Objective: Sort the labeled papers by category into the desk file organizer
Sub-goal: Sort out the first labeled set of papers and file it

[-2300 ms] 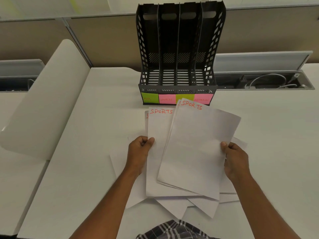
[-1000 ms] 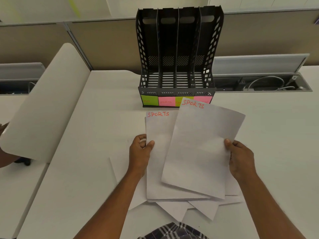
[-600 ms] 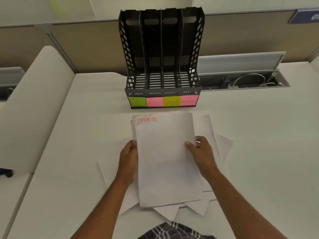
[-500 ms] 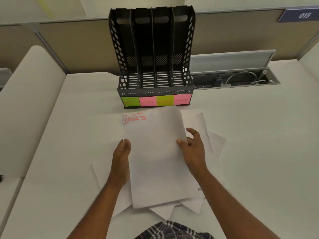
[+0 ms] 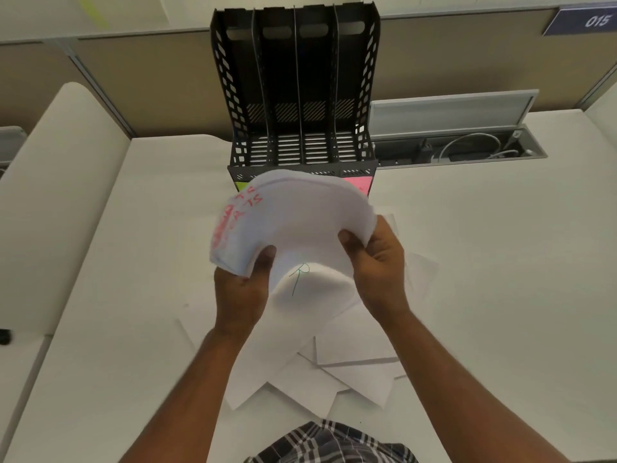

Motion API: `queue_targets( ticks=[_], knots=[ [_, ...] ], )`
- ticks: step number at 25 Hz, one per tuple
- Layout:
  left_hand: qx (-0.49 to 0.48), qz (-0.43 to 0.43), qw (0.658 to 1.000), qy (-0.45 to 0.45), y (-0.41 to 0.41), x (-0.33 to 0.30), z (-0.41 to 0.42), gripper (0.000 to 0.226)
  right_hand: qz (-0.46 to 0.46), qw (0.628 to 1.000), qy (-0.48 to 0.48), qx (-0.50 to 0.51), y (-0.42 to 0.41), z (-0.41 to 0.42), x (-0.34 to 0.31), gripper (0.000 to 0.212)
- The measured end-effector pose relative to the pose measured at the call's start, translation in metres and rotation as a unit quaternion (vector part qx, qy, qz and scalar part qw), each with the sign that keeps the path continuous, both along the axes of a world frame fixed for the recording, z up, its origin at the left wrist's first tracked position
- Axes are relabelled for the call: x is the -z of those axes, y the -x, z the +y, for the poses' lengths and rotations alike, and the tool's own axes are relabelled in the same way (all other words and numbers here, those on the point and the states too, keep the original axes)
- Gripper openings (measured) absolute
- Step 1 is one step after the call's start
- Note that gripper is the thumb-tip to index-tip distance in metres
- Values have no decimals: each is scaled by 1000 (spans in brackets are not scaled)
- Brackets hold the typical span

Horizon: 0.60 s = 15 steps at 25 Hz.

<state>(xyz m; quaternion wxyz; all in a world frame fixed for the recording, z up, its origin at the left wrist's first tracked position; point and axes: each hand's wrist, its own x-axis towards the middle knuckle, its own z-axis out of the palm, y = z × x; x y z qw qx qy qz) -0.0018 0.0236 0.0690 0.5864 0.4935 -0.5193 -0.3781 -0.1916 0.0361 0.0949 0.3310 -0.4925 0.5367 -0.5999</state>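
Two bare forearms reach out over a plaid shirt hem [image 5: 330,442] at the near edge of the white desk [image 5: 117,329]. Just beyond, a loose fan of plain white sheets [image 5: 334,372] lies flat and overlapping on the desk; one of them, under the hands, shows a green handwritten letter.

Above that pile, the left hand [image 5: 238,289] and the right hand [image 5: 375,265] hold a small bundle of white papers with red marker lettering [image 5: 293,215], bowed into an arch and raised off the desk. Each hand has its thumb on the near face and its fingers curled behind an edge, so both are closed round the bundle. The red word is blurred and turned sideways.

Behind it stands the black perforated plastic four-slot file organizer [image 5: 295,95], all slots looking empty, with a green and a pink sticky label peeking out at its base either side of the bundle. An open cable trough with white cords [image 5: 467,150] lies further right.

My worry: bent this hard, the sheets could crease or slip and splay. With the labels hidden by the bundle, they might drop into the wrong slot.
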Motion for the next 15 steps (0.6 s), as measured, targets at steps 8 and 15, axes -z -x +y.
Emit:
queue_targets(
  ticks=[8, 15],
  knots=[
    [-167, 136, 966, -142, -50, 37, -23, 19, 165, 951, -255, 55, 42, 7, 69, 70],
    [-144, 218, 937, -231, -59, 54, -19, 22, 255, 837, -472, 109, 83, -4, 93, 63]
  ],
)
